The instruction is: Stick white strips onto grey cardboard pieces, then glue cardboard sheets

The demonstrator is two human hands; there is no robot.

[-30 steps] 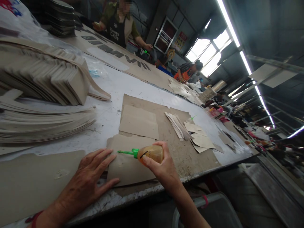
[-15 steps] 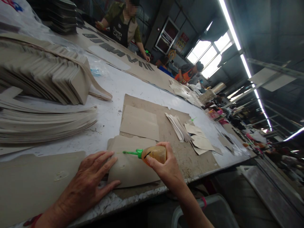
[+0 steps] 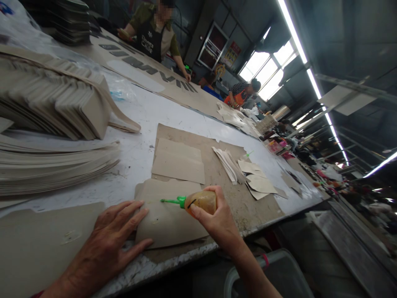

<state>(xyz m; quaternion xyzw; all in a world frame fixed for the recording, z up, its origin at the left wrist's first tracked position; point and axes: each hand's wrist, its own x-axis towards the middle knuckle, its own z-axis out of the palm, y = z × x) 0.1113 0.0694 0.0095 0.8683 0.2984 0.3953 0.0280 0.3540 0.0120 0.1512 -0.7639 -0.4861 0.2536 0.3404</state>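
Observation:
My right hand (image 3: 217, 219) is closed around an amber glue bottle (image 3: 201, 200) with a green nozzle, which points left over a tan cardboard piece (image 3: 167, 219) near the table's front edge. My left hand (image 3: 111, 238) lies flat, fingers spread, pressing the left side of that piece. The nozzle tip sits just above the card, close to my left fingertips.
Tall stacks of cut cardboard (image 3: 49, 124) fill the left of the white table (image 3: 161, 111). More card sheets (image 3: 178, 161) and small cut pieces (image 3: 248, 174) lie further back. Two other people (image 3: 155, 29) work at the far side. A grey bin (image 3: 273, 273) stands below the edge.
The bottle's nozzle has shifted slightly to the right along the card. My left hand stays flat on the piece. The view has drifted a little.

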